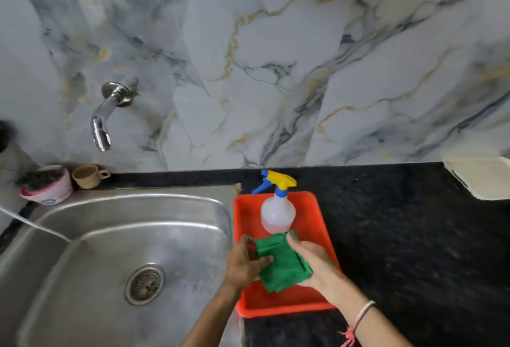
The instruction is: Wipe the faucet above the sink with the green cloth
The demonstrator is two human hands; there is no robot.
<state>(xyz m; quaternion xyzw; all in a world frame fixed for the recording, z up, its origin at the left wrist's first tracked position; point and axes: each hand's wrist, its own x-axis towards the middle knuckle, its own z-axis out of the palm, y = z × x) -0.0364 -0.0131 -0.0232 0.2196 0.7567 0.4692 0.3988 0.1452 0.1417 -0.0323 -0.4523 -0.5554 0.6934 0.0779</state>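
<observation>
A folded green cloth [281, 262] is held over the orange tray [320, 208] by both hands. My left hand [244, 262] grips its left edge and my right hand [314, 261] grips its right side. The chrome faucet [106, 115] juts from the marble wall at the upper left, above the steel sink [82, 250], well away from both hands.
A clear spray bottle [277, 208] with a blue and yellow trigger stands in the tray. A beige cup [88, 175] and a pink-rimmed bowl [47, 186] sit behind the sink. A thin tube [33, 224] crosses the sink's left rim. A black counter [414, 236] lies to the right, with a cream object [483, 178] at its far right.
</observation>
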